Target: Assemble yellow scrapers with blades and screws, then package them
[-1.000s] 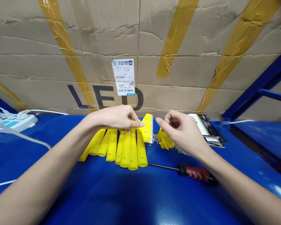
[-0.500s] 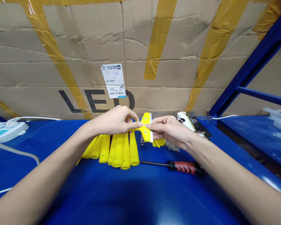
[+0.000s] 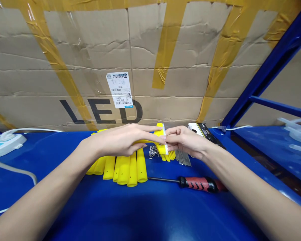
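A yellow plastic scraper head (image 3: pixel 160 129) with a metal blade (image 3: pixel 166 147) along its right edge is raised above the blue table, between my hands. My left hand (image 3: pixel 126 139) holds it from the left, its longer fingers laid across the top and the yellow neck under them. At the blade side, the fingertips of my right hand (image 3: pixel 184 140) pinch the edge. Below lie yellow tube handles (image 3: pixel 124 170) in a row, partly covered by my left hand. Small screws (image 3: pixel 153 152) are heaped just under the scraper head.
A red and black screwdriver (image 3: pixel 198 183) lies in front of the handles. Thin yellow strips (image 3: pixel 171 155), metal blades (image 3: pixel 183 158) and a black and white package (image 3: pixel 205 132) are behind my right hand. A power strip (image 3: pixel 10 145) stands far left; a large cardboard box (image 3: pixel 145 67) backs the table.
My left hand has shifted from pinching the neck to laying its fingers over the scraper head. My right hand stays at the blade edge. The view has shifted slightly.
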Demonstrator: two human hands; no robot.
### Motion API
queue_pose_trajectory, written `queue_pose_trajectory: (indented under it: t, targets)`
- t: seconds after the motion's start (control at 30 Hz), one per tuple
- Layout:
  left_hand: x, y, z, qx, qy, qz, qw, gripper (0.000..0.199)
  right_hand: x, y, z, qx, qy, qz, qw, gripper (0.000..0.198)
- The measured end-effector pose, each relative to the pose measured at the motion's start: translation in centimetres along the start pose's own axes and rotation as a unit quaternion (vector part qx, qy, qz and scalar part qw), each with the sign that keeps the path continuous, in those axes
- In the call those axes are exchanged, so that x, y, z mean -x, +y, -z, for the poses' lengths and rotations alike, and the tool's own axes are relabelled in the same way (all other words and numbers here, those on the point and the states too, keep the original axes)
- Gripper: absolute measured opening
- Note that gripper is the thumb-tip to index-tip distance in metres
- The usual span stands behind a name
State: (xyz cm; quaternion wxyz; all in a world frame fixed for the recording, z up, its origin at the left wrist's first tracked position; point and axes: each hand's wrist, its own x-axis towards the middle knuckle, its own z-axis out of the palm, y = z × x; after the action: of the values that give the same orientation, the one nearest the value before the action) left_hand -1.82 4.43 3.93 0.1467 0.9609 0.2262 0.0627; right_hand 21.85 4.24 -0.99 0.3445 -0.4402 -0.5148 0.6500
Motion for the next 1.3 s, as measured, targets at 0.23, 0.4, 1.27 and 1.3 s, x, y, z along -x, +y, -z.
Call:
queue_pose_trajectory:
  t: [0.23, 0.4, 1.27, 1.3]
  targets:
    - [-0.2, 0.9, 0.3, -0.012, -0.007, 0.014, 1.000, 0.054, 0.0, -0.2, 0.1, 0.003, -0.017, -0.011, 1.000, 0.021]
    - [-0.1, 0.8, 0.3, -0.008, 0.009, -0.003, 1.000, 0.043, 0.1, -0.3, 0.3, -0.005, -0.031, -0.011, 0.999, 0.016]
    - [3.4, -0.4, -3.1, 0.736, 0.219, 0.229, 0.598, 0.045, 0.2, 2.4, -3.4, 0.623, -0.054, 0.272, 0.732, 0.014]
    - [3.4, -0.4, -3.1, 0.736, 0.215, 0.230, 0.599, 0.046, 0.2, 2.5, -3.4, 0.618, -0.059, 0.276, 0.734, 0.015]
